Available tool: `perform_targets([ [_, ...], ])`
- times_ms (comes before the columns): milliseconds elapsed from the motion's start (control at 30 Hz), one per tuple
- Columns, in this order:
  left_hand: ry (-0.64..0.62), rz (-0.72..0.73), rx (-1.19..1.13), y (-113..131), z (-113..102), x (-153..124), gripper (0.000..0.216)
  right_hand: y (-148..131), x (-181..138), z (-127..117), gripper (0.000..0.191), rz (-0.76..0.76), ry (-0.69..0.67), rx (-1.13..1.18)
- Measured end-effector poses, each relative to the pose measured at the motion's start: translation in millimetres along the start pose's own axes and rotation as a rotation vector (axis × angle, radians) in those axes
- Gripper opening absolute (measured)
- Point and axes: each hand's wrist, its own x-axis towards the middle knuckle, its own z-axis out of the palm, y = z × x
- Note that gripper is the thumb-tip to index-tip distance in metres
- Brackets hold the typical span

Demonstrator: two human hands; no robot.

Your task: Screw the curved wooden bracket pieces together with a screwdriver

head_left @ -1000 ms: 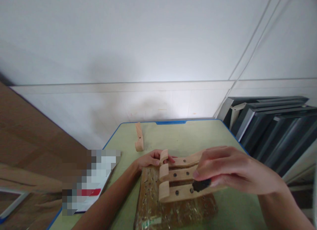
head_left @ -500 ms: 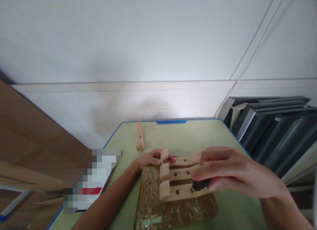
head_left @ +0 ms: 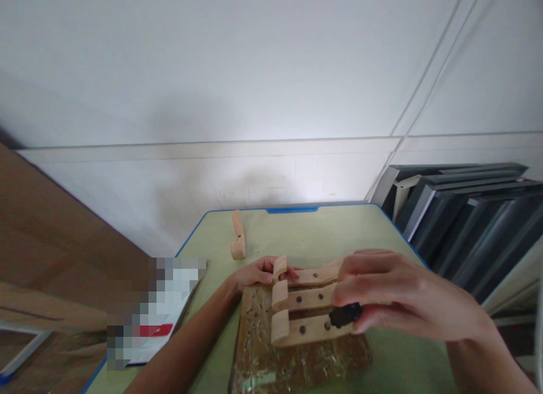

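Note:
Three pale wooden hooks lie side by side with curled ends to the left: the far hook (head_left: 315, 276), the middle hook (head_left: 309, 299) and the near hook (head_left: 314, 329). Dark round screw heads or holes dot their flat shanks. Beneath them is a brown board (head_left: 271, 363) wrapped in clear tape. My left hand (head_left: 258, 271) grips the far hook's curled end, fingers partly hidden behind it. Between thumb and fingers, my right hand (head_left: 390, 289) pinches a ridged black knob (head_left: 345, 315) over the near hook's shank. Whatever lies under the knob is hidden.
Another wooden hook (head_left: 238, 235) lies apart, farther back on the pale green table (head_left: 339, 230) with blue edging. A partly pixelated white sheet or device (head_left: 169, 303) is at the left. Dark panels (head_left: 462, 213) lean at the right, and a white wall stands behind.
The fingers of my right hand have shifted on the black knob, so more of it shows. My left hand keeps its place on the hook. The view has moved slightly.

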Motion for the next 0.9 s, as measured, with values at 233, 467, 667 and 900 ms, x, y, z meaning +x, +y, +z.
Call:
perform_targets([
  [233,0.016,-0.019,0.011,-1.7,-0.6,-1.3,0.028,-3.6,0.9,1.5,0.018,0.051,-0.022,-0.078],
  [467,0.043,-0.042,0.032,-7.2,-3.6,-3.2,0.029,-3.2,2.4,4.3,0.018,0.122,-0.028,-0.150],
  [667,0.040,-0.029,0.051,-7.4,-4.6,-3.0,0.029,-4.6,4.7,6.6,0.018,0.144,-0.014,-0.302],
  [900,0.030,-0.015,0.066,-6.8,-4.3,-2.4,0.029,-1.5,4.2,9.4,0.023,0.163,-0.005,-0.369],
])
